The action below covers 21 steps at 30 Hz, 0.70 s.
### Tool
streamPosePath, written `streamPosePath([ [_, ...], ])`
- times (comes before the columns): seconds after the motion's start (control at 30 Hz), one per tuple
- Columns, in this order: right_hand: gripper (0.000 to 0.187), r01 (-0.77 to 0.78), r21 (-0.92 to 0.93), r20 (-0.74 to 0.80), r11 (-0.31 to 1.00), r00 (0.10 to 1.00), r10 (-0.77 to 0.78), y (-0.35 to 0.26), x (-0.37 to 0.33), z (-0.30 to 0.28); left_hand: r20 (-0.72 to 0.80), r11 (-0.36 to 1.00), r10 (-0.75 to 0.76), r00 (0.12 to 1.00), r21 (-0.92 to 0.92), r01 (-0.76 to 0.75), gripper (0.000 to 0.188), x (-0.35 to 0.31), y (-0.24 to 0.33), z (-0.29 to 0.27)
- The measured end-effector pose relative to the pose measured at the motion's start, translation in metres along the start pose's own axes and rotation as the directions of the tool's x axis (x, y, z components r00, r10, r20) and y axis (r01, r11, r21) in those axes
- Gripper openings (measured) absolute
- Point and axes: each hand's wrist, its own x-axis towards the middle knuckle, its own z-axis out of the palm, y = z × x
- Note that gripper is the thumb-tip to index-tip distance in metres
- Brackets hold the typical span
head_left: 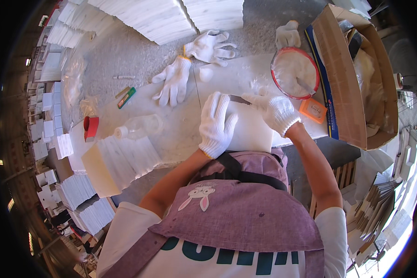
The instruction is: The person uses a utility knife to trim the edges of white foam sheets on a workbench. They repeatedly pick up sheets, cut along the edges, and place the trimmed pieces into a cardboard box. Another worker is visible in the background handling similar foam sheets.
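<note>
My left hand [216, 124], in a white knitted glove, lies with its fingers stretched out on the left side of a white stone tile [249, 129] at the table's near edge. In my gloved right hand [279, 111], the fingers are closed around a scraper, its handle hidden. The scraper's thin dark blade [239, 99] points left across the tile's far edge, towards my left fingertips. Beyond my right hand stands a red-rimmed bowl [289, 69] of white paste or powder, with a spatula [305, 85] in it.
Loose white gloves [173, 81] lie ahead. An orange box [313, 110] and an open cardboard carton [340, 78] stand right. To the left are a clear bottle [143, 126], a red tape roll [91, 127], a green-handled tool [126, 98] and stacked tiles [120, 160]. More tile stacks [148, 18] rise behind.
</note>
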Motion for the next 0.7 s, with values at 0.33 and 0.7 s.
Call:
streamPosePath([
  [0.33, 0.035, -0.001, -0.007, 0.002, 1.0, 1.0, 0.001, 0.003, 0.004, 0.001, -0.042, 0.999, -0.015, 0.999, -0.036, 0.014, 0.067, -0.004, -0.002, 0.001],
  [0.7, 0.036, 0.004, 0.023, 0.019, 1.0, 1.0, -0.004, 0.0, 0.012, -0.003, -0.047, 0.999, -0.034, 0.998, -0.033, 0.032, 0.071, -0.002, 0.001, 0.001],
])
